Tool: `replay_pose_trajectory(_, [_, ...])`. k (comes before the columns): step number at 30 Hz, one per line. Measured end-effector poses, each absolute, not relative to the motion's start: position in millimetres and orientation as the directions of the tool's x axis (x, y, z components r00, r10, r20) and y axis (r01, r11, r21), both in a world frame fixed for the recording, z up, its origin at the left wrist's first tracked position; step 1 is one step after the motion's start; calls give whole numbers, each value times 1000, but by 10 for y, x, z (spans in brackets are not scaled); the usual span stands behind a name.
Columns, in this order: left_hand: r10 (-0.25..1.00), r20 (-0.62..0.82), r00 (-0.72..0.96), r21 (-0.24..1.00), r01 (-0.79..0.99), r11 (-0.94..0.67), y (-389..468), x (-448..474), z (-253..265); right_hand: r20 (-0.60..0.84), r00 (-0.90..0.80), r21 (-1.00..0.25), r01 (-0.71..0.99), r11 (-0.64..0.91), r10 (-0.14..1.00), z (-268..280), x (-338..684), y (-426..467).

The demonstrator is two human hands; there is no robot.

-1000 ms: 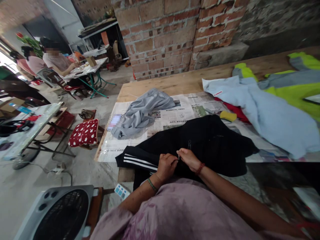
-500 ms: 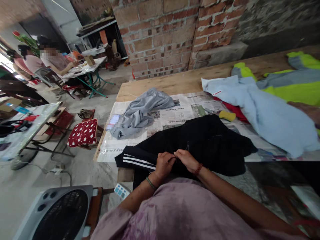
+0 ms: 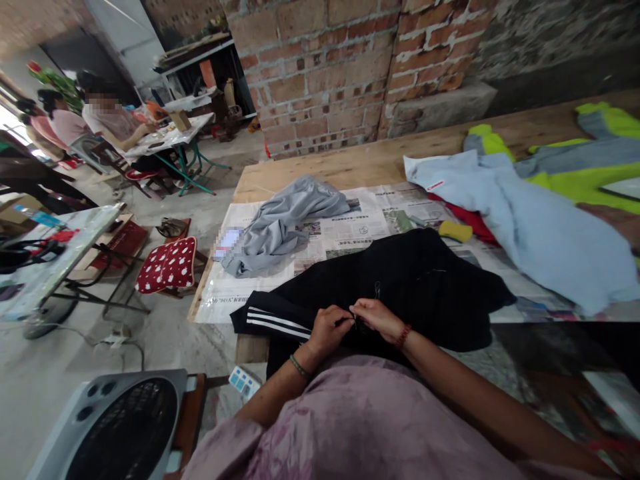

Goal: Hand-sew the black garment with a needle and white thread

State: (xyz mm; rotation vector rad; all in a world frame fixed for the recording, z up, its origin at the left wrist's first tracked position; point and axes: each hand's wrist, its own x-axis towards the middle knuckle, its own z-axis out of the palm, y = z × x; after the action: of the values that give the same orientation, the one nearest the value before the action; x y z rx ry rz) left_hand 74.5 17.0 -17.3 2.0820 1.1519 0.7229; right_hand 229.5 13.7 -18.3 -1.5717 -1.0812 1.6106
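A black garment [image 3: 400, 287] with three white stripes along one end lies bunched across the front edge of the table, part of it hanging over my lap. My left hand [image 3: 330, 328] is closed in a pinch above it, a green bracelet on the wrist. Almost touching those fingertips, my right hand [image 3: 377, 317] pinches too, with a red beaded bracelet. Something tiny and thin is between the two hands; its kind is too small to tell. Just beyond the right hand, a small light loop shows on the black cloth.
Newspaper [image 3: 365, 200] covers the table, bearing a grey garment [image 3: 295, 220], a yellow sponge [image 3: 455, 231] and a light blue garment [image 3: 540, 227]. Yellow-green and grey clothing [image 3: 565, 173] lies at right, near another person's hand. A fan [image 3: 125, 427] and a red-cushioned stool [image 3: 167, 265] stand left; people sit behind.
My right fingers have shifted slightly and curled differently around the pinch; my left hand stays nearly still. At far right a pale flat object has appeared over the yellow-green clothing.
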Motion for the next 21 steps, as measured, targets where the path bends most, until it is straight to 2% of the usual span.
replay_pose_trajectory(8, [894,162,418,777,505,-377,152,770,-222,-455,-105,-883,183,-432,884,-135,2269,118])
replay_pose_trajectory(13, [917,77,392,858,443,-261,196,761,-236,-444,-113,-876,260,-405,889,-55,2355,144])
replay_pose_trajectory(15, [932,7,361,900,405,-164,221,753,-232,-321,-69,-898,338,-281,944,-11,2449,145])
replay_pose_trajectory(17, [940,-77,332,921,385,-61,243,747,-227,-42,-48,-882,471,-15,998,28,2544,116])
replay_pose_trajectory(19, [931,-156,329,931,364,27,259,746,-224,251,-145,-755,590,287,957,54,2604,58])
replay_pose_trajectory(21, [917,-206,341,935,344,82,268,749,-222,369,-303,-608,636,475,879,54,2607,-14])
